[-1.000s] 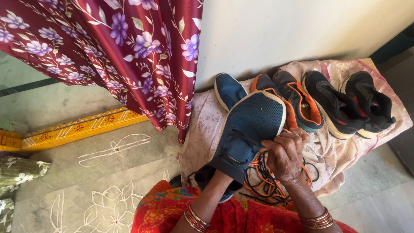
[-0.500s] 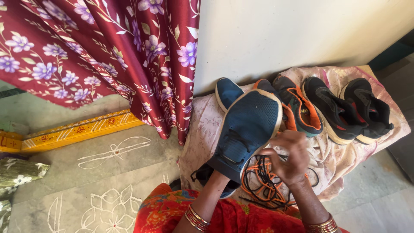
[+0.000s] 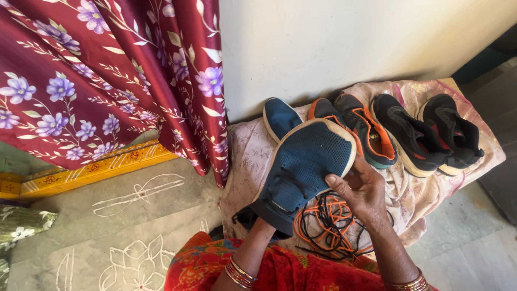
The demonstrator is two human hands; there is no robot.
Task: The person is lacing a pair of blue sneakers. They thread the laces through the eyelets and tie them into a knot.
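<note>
Blue shoe point(image 3: 304, 170): mesh upper, pale sole edge, held tilted above the cloth-covered bench point(image 3: 245, 161), toe pointing away and up to the right, heel low toward the person

Left hand point(image 3: 267, 220): hidden inside or behind the heel of the blue shoe; forearm rises from the lap with bangles at the wrist; whether the fingers clasp cannot be told

Right hand point(image 3: 363, 188): palm turned up toward the camera, fingers curled, thumb pressed on the shoe's side near the toe, fingertips touching the sole edge; holds the shoe's rim; forearm comes up from lower right, bangles at the wrist

Laces point(image 3: 326, 223): orange and black, in a loose tangle on the cloth just below the right hand

Other shoes on the bench: second blue shoe point(image 3: 280, 116) behind the held one; orange-lined pair point(image 3: 366, 132) beside it; black pair point(image 3: 425, 132) at far right, all against the wall

Maroon flowered curtain point(image 3: 107, 81) hangs at left
</note>
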